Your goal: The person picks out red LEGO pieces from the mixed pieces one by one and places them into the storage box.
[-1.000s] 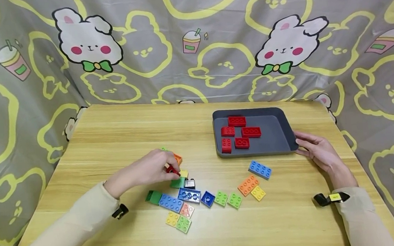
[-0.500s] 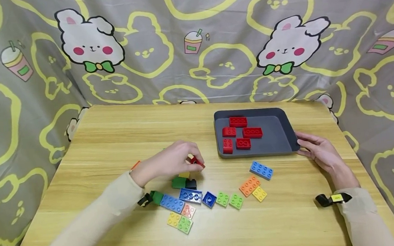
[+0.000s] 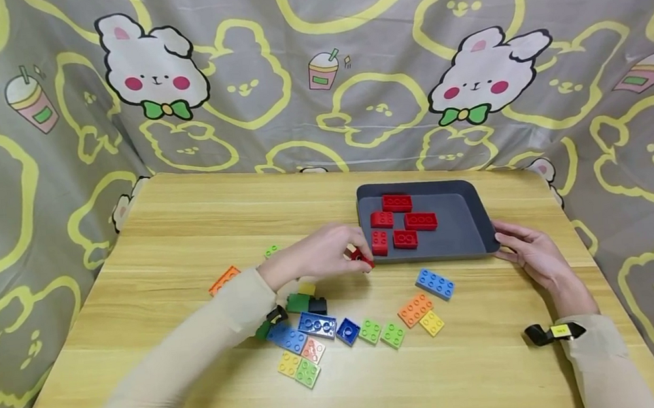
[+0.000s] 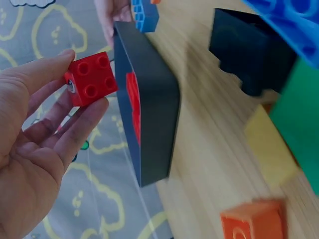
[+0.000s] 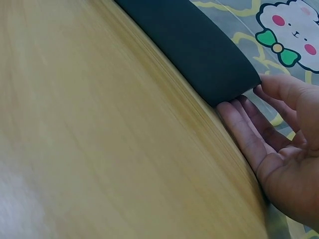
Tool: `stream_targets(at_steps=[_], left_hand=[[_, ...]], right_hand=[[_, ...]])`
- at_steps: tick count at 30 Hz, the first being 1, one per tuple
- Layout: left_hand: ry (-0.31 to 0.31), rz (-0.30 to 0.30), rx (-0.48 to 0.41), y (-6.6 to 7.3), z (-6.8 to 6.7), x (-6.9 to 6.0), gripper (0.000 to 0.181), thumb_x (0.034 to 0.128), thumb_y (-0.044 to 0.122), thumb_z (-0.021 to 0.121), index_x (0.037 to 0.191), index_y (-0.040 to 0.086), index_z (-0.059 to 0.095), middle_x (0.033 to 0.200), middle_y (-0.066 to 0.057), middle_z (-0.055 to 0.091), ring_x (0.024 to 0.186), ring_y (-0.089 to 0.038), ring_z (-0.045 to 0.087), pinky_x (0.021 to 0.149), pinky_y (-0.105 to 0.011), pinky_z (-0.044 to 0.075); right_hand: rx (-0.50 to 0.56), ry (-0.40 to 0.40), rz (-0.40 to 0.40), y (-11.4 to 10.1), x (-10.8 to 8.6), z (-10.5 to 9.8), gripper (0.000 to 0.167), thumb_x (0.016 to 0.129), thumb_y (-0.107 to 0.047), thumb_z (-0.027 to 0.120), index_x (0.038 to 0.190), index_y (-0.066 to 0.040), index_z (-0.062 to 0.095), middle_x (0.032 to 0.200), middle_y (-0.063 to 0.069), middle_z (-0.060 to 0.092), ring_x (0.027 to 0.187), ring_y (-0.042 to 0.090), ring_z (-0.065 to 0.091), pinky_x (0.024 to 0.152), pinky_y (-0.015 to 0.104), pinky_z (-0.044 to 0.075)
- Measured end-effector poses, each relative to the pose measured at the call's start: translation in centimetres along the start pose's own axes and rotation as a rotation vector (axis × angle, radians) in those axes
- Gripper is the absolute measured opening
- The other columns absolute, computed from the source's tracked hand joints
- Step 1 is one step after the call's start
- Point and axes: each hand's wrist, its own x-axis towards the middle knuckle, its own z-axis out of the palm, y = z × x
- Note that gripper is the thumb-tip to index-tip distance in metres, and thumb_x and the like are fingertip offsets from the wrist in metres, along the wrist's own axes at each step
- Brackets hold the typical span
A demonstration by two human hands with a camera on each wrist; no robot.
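Note:
A red building block (image 4: 91,79) with studs and a printed eye on one side is pinched between thumb and fingertips of my left hand (image 3: 334,249). This hand is above the table, beside the left front corner of the dark grey tray (image 3: 454,231). Several red blocks (image 3: 421,221) lie in the tray. My right hand (image 3: 530,257) holds the tray's right front corner, thumb at the rim and fingers low against the outside, as the right wrist view shows.
Loose blocks lie left and in front of the tray, among them a blue block (image 3: 435,283), an orange block (image 3: 415,310), a green block (image 3: 393,335) and a black block (image 3: 317,306). Another orange block (image 3: 224,279) lies farther left. A patterned curtain (image 3: 267,72) stands behind the table.
My left hand has lifted the red block from the pile and carried it right to the tray's left front corner. My right hand stays at the tray.

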Motion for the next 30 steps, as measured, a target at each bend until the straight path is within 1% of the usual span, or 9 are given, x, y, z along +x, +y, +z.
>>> stream_targets(at_steps=[2, 4, 9, 12, 15, 19, 22, 26, 30], left_hand=[[0.008, 0.012, -0.003, 0.1, 0.2, 0.8, 0.012, 0.0959, 0.024, 0.079, 0.103, 0.016, 0.084, 0.106, 0.001, 0.076, 0.099, -0.013, 0.068, 0.091, -0.033, 0.061], [0.016, 0.025, 0.005, 0.3, 0.4, 1.6, 0.013, 0.0965, 0.026, 0.079, 0.104, 0.017, 0.084, 0.105, 0.001, 0.075, 0.096, -0.015, 0.067, 0.088, -0.031, 0.059], [0.022, 0.081, 0.024, 0.4, 1.0, 3.7, 0.014, 0.0976, 0.027, 0.078, 0.106, 0.018, 0.084, 0.103, 0.003, 0.075, 0.09, -0.02, 0.066, 0.078, -0.023, 0.049], [0.023, 0.104, 0.016, 0.4, 1.4, 4.9, 0.014, 0.0969, 0.026, 0.078, 0.106, 0.017, 0.084, 0.101, 0.002, 0.075, 0.09, -0.017, 0.065, 0.077, -0.02, 0.046], [0.028, 0.107, 0.006, 0.3, 1.7, 6.1, 0.015, 0.096, 0.025, 0.08, 0.107, 0.016, 0.084, 0.102, 0.001, 0.075, 0.09, -0.014, 0.064, 0.077, -0.019, 0.045], [0.035, 0.106, 0.021, 0.4, 2.0, 7.6, 0.016, 0.0959, 0.027, 0.08, 0.108, 0.016, 0.084, 0.105, 0.001, 0.076, 0.092, -0.012, 0.065, 0.08, -0.019, 0.046], [0.031, 0.108, 0.024, 0.4, 2.1, 8.6, 0.015, 0.0962, 0.027, 0.079, 0.106, 0.017, 0.084, 0.106, 0.001, 0.076, 0.093, -0.011, 0.064, 0.082, -0.019, 0.046], [0.004, 0.111, 0.037, 0.5, 2.3, 9.8, 0.015, 0.0971, 0.028, 0.078, 0.106, 0.017, 0.084, 0.107, 0.0, 0.075, 0.094, -0.013, 0.063, 0.084, -0.02, 0.046], [-0.034, 0.11, 0.078, 1.0, 2.5, 11.1, 0.017, 0.0979, 0.03, 0.077, 0.109, 0.019, 0.084, 0.109, 0.003, 0.077, 0.103, -0.011, 0.067, 0.092, -0.019, 0.049]], right_hand=[[0.002, 0.0, -0.001, 0.0, 0.0, 0.0, 0.038, 0.104, 0.005, 0.057, 0.132, -0.013, 0.075, 0.124, -0.011, 0.077, 0.106, 0.007, 0.077, 0.085, 0.027, 0.064], [0.003, -0.001, 0.002, -0.1, 0.0, 0.1, 0.038, 0.104, 0.005, 0.057, 0.133, -0.013, 0.074, 0.124, -0.011, 0.077, 0.106, 0.007, 0.077, 0.086, 0.027, 0.064], [0.004, 0.002, 0.011, -0.1, 0.0, 0.1, 0.038, 0.104, 0.005, 0.057, 0.132, -0.013, 0.075, 0.124, -0.012, 0.077, 0.106, 0.006, 0.077, 0.085, 0.027, 0.064], [0.002, 0.002, 0.013, -0.1, 0.0, 0.1, 0.038, 0.105, 0.005, 0.057, 0.133, -0.013, 0.075, 0.124, -0.012, 0.077, 0.106, 0.006, 0.077, 0.085, 0.026, 0.064], [0.001, -0.001, 0.014, -0.2, -0.1, 0.1, 0.038, 0.105, 0.004, 0.056, 0.134, -0.013, 0.074, 0.125, -0.012, 0.077, 0.106, 0.006, 0.077, 0.085, 0.026, 0.064], [-0.004, -0.001, 0.016, -0.3, -0.2, 0.1, 0.038, 0.105, 0.004, 0.057, 0.135, -0.013, 0.073, 0.125, -0.012, 0.077, 0.106, 0.006, 0.077, 0.085, 0.026, 0.064], [-0.008, 0.002, 0.018, -0.3, -0.3, 0.1, 0.037, 0.105, 0.003, 0.058, 0.135, -0.013, 0.073, 0.125, -0.013, 0.077, 0.106, 0.006, 0.077, 0.085, 0.026, 0.064], [-0.009, 0.001, 0.02, -0.4, -0.3, 0.2, 0.038, 0.105, 0.003, 0.057, 0.135, -0.013, 0.073, 0.125, -0.013, 0.077, 0.107, 0.005, 0.077, 0.086, 0.026, 0.064], [-0.011, 0.001, 0.017, -0.5, -0.3, 0.2, 0.038, 0.105, 0.003, 0.057, 0.136, -0.013, 0.072, 0.125, -0.013, 0.077, 0.107, 0.005, 0.076, 0.086, 0.026, 0.064]])
